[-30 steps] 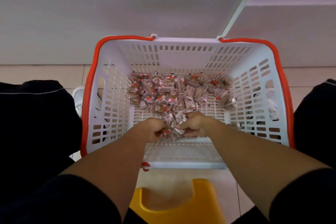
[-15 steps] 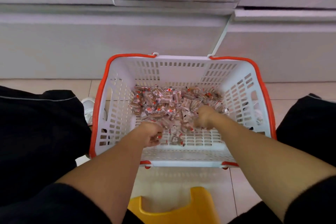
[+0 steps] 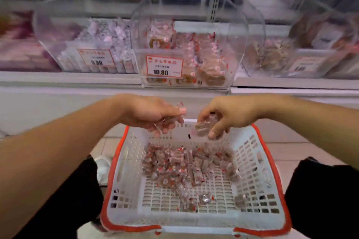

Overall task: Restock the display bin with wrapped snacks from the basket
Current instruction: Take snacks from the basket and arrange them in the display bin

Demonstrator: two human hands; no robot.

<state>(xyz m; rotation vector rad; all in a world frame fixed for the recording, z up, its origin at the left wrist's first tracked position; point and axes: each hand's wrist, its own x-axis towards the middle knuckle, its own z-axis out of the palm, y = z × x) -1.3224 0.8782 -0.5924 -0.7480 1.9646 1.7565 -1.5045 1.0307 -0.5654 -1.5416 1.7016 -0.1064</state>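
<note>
The shelf front (image 3: 58, 91) spans the full width of the frame at mid-height, white and blurred. On it, across the upper half of the frame, we see a row of clear display bins. The centre display bin (image 3: 189, 52), in the upper middle of the frame, holds brown wrapped snacks stacked toward its right side and carries a red-bordered price tag (image 3: 164, 66) reading 10.80. The bin to its left (image 3: 87, 44) holds pale purple wrapped items behind a tag reading 9.80. The bin to its right (image 3: 281, 54) holds brownish items, too blurred to identify.

The basket (image 3: 272, 180), white with an orange rim, fills the lower middle of the frame and stands on a tiled floor. The loose wrapped snacks (image 3: 180, 163) lie heaped toward the far half of its bottom, with a few scattered pieces nearer the front wall.

Both forearms reach in from the lower corners. We hold our left hand (image 3: 149, 114) above the far rim of the basket, fingers curled around clear crinkled wrappers. Our right hand (image 3: 229, 116), just beside it and not touching, pinches a small cluster of snacks between thumb and fingers. Both hands sit below the centre bin.

Dark trouser legs (image 3: 320, 190) flank the basket.
</note>
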